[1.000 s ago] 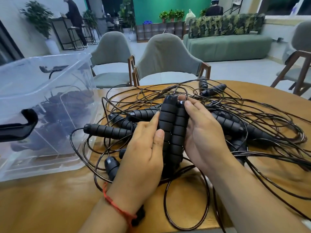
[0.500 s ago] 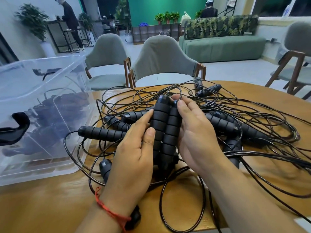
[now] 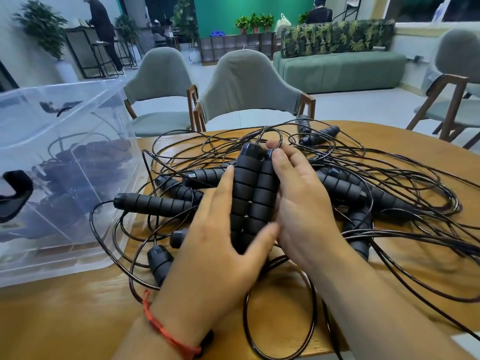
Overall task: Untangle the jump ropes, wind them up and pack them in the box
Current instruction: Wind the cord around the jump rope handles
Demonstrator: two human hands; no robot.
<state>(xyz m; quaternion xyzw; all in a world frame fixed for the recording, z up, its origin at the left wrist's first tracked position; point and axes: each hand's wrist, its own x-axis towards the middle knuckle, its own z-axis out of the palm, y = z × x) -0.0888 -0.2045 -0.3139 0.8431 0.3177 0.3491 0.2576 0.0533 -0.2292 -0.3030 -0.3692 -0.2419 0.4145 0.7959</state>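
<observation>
Two black ribbed jump-rope handles [image 3: 250, 196] stand side by side, pressed together between my hands. My left hand [image 3: 220, 250] grips them from the left with its thumb across their lower part. My right hand [image 3: 298, 201] holds them from the right, fingers reaching to their top ends. Around them lies a tangle of thin black ropes [image 3: 389, 183] with several more black handles [image 3: 153, 202] on the wooden table [image 3: 65, 315]. A clear plastic box [image 3: 65, 157] stands at the left with dark wound ropes inside.
Two grey chairs [image 3: 246, 84] stand at the table's far edge, another at the right. Rope loops hang over the near table edge [image 3: 280, 323]. A green sofa [image 3: 337, 68] and people stand far back in the room.
My left thumb has slid down and across the lower part of the paired handles. The hands and the handles stay in the same place; the view has shifted slightly.
</observation>
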